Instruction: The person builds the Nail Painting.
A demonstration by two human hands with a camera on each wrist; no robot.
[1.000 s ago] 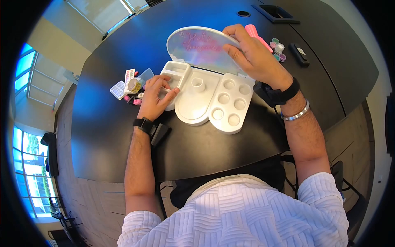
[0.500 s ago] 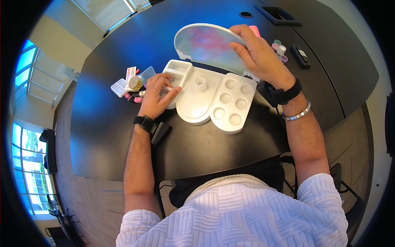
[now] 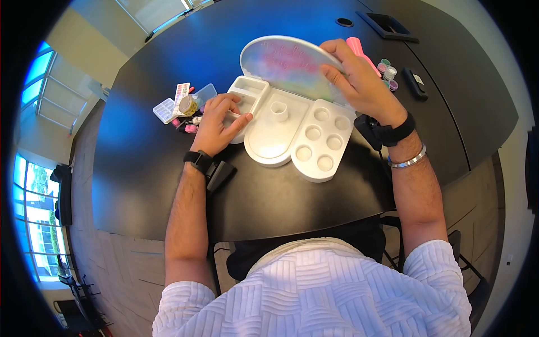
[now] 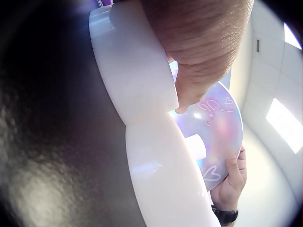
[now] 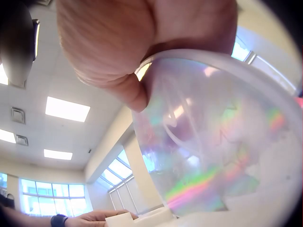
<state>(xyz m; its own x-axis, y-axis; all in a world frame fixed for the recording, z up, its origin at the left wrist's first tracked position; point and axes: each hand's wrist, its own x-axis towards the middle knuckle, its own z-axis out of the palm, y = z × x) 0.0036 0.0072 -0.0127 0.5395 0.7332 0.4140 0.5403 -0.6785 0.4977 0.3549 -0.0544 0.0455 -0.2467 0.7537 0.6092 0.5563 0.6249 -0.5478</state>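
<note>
White case, upper centre of the frame: lid raised, side trays spread; unfolding appears complete. Right hand grips lid, not yet released. Left hand grips left tray. Supplies, upper left, remain unloaded.

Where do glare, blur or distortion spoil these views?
Head view: fisheye distortion, black corners, blue sheen on the table. Left wrist view: washed-out ceiling lights, a bright glint on the lid, table blurred. Right wrist view: rainbow streaks across the lid, windows overexposed.
</note>
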